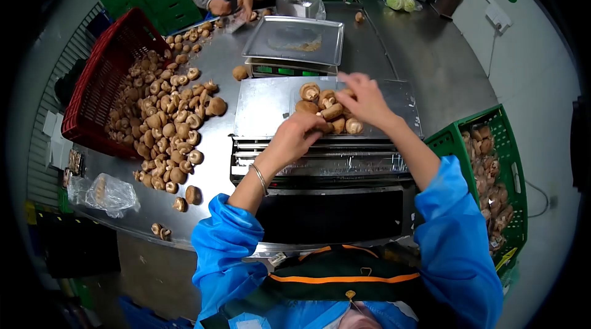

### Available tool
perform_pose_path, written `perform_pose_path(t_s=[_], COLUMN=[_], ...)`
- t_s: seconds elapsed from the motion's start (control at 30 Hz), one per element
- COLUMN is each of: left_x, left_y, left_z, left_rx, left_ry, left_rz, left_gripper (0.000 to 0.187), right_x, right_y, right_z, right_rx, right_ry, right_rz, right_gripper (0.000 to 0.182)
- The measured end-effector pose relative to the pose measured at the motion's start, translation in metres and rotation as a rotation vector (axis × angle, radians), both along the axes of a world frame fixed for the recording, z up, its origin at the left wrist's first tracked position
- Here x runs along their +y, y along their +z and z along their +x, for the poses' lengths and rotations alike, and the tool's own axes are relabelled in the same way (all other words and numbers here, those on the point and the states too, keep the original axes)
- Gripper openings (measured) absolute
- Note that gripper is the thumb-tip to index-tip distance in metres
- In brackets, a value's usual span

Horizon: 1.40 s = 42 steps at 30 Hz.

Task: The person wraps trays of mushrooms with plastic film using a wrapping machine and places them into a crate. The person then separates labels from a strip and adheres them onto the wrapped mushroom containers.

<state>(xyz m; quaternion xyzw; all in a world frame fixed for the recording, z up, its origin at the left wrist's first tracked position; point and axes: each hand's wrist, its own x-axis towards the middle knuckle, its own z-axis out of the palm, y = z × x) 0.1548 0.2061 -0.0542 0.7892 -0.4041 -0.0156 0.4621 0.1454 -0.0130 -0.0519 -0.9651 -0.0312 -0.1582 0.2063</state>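
Note:
A heap of brown shiitake mushrooms [330,109] rests on the flat metal top [265,104] of a wrapping machine. A faint clear edge shows beside the heap, perhaps a plastic tray. At the heap's near left corner, my left hand [297,137] has its fingers curled in, with the fingertips partly hidden against the mushrooms. Over the right side lies my right hand [368,101], its fingers stretched out and apart, touching the mushrooms there. The machine's rollers [320,147] run just below both hands.
Many loose mushrooms [169,126] spill from a tipped red crate [101,80] at left. Behind the machine stands a scale [295,40]. Across the table, a co-worker's hands [237,6] work. A green crate [517,187] of packed mushrooms stands at right; a plastic bag [111,195] lies front left.

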Motion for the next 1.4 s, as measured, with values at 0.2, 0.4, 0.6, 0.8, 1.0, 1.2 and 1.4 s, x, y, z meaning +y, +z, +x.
perform_pose_path(t_s=[0.2,0.4,0.6,0.8,1.0,1.2,1.4], left_x=[0.002,-0.009,-0.002,0.008,0.01,0.089,0.065], left_y=[0.001,-0.044,-0.031,-0.042,-0.028,-0.023,-0.044], left_z=[0.024,0.051,0.031,0.023,-0.006,-0.06,-0.036], left_rx=[-0.365,-0.286,-0.093,-0.027,-0.137,-0.393,-0.224], left_ry=[0.202,0.003,0.04,0.067,0.197,0.701,0.54], left_rz=[0.117,0.336,0.227,0.168,0.291,0.617,0.558], left_gripper=[0.084,0.109,0.11,0.11,0.095,0.026,0.034], right_x=[0.004,0.013,-0.006,0.015,-0.011,-0.058,-0.04], right_y=[-0.016,-0.011,-0.032,-0.032,-0.008,-0.013,-0.046], right_z=[-0.013,-0.061,-0.021,-0.033,-0.075,-0.166,-0.154], right_rx=[-0.233,-0.117,-0.177,-0.44,-0.25,0.164,0.162], right_ry=[0.228,0.301,-0.008,0.174,0.139,-0.436,-0.381], right_rz=[0.258,-0.095,0.742,0.171,0.499,-0.221,-0.063], right_gripper=[0.039,0.065,0.029,0.023,0.045,0.024,0.032])
